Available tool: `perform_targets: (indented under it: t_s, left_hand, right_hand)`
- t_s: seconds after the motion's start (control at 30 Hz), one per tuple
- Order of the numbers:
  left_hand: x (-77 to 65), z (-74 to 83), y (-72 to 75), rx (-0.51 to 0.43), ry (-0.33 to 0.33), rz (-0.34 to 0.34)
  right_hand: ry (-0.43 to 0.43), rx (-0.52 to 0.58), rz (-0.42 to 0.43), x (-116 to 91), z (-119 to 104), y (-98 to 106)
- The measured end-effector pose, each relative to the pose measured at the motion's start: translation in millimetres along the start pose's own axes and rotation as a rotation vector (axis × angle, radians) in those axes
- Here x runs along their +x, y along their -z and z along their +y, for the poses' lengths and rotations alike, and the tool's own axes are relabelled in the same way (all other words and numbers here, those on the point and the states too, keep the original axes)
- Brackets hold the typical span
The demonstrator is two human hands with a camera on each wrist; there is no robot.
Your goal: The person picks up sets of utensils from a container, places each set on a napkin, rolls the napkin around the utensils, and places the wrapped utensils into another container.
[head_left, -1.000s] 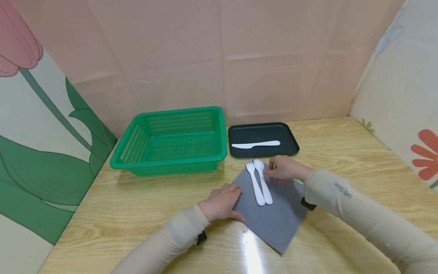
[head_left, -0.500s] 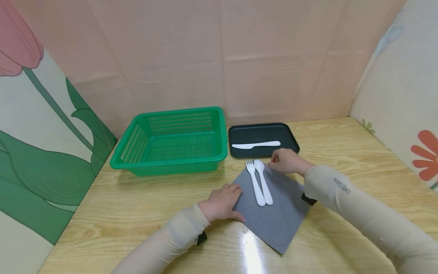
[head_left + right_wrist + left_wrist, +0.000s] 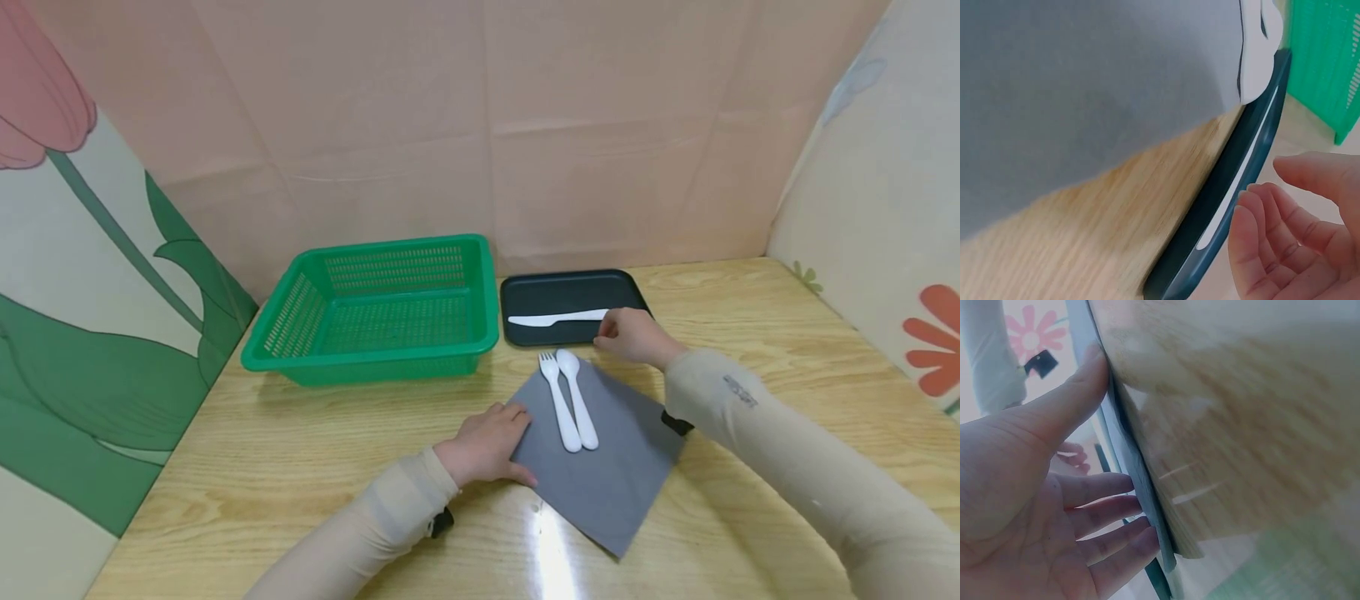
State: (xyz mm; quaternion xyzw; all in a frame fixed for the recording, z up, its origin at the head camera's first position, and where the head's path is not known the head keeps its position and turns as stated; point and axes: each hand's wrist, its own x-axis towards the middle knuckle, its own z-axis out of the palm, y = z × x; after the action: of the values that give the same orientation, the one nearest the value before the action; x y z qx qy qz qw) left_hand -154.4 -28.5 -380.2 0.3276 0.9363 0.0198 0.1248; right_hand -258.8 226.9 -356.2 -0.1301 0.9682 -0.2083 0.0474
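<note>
A grey cloth napkin lies turned like a diamond on the table, and on it a white fork and a white spoon rest side by side. My left hand rests on the napkin's left edge, its fingers spread fairly straight. Behind the napkin is a black tray with a white knife in it. My right hand hovers over the tray's front right edge at the knife's handle end, hiding its tip. In the right wrist view a gap shows between thumb and fingertips, with nothing between them.
A green perforated basket stands at the back left, close beside the tray. The wooden table ends at a pink cloth backdrop, with flower-patterned panels on both sides.
My right hand has left the spoon and moved up and right, from the napkin to the tray's front right edge by the knife handle. My left hand has stayed put.
</note>
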Motion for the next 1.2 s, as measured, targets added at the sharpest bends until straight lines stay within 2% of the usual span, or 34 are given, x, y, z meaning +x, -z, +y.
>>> perform_targets:
  t_s: [0.2, 0.5, 0.73, 1.03, 1.2]
  left_hand:
    - [-0.2, 0.2, 0.2, 0.000, 0.002, 0.000]
    - [0.6, 0.0, -0.7, 0.000, 0.005, -0.007]
    - [1.8, -0.3, -2.2, 0.001, 0.012, -0.007]
    - [1.9, -0.3, -2.7, -0.003, 0.007, -0.007]
    - [1.6, -1.0, -1.6, -0.001, 0.009, -0.006]
  right_hand:
    - [0.004, -0.011, 0.048, 8.3, 2.6, -1.8]
    - [0.042, -0.099, 0.112, 21.3, 8.2, -0.7]
    - [0.083, -0.134, 0.093, 31.0, 14.1, -3.9]
    - [0.085, -0.139, 0.075, 38.2, 24.1, -7.5]
    - [0.093, -0.185, 0.072, 43.1, 26.6, -7.0]
